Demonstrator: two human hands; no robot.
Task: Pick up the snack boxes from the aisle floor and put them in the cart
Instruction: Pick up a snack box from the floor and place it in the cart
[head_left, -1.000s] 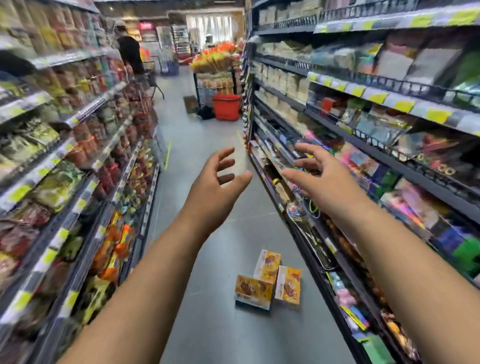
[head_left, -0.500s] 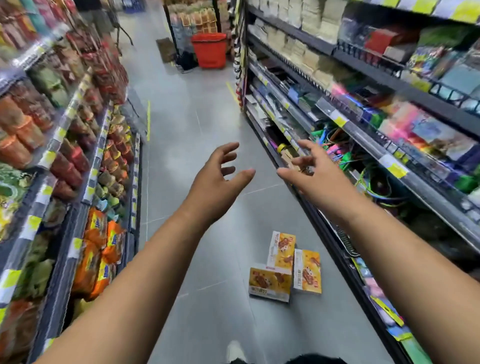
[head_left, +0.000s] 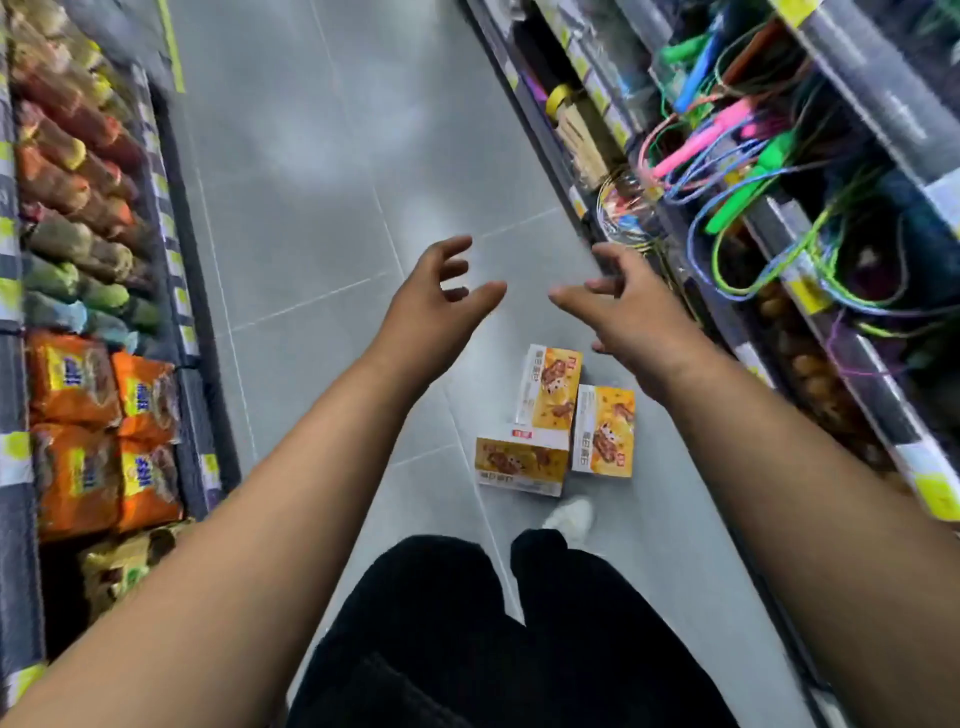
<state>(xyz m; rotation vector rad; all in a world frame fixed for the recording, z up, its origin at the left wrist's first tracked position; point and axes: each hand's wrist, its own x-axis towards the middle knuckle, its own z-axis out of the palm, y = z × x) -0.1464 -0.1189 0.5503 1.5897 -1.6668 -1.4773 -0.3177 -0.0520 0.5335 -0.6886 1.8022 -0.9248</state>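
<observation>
Left hand (head_left: 431, 306) and right hand (head_left: 639, 317) are both empty with fingers spread, held above the aisle floor (head_left: 311, 208) and clear of the snack boxes (head_left: 519, 462). The boxes lie touching in a cluster near the right shelf (head_left: 852, 353). Risks: scooping all at once could let one slip, and the white shoe (head_left: 571, 514) just beside the nearest box could kick it. Count – boxes three, hands two, shoe one. Cart not in view.

Grey tiled floor (head_left: 311, 218): three snack boxes (head_left: 550, 426), touching.
</observation>
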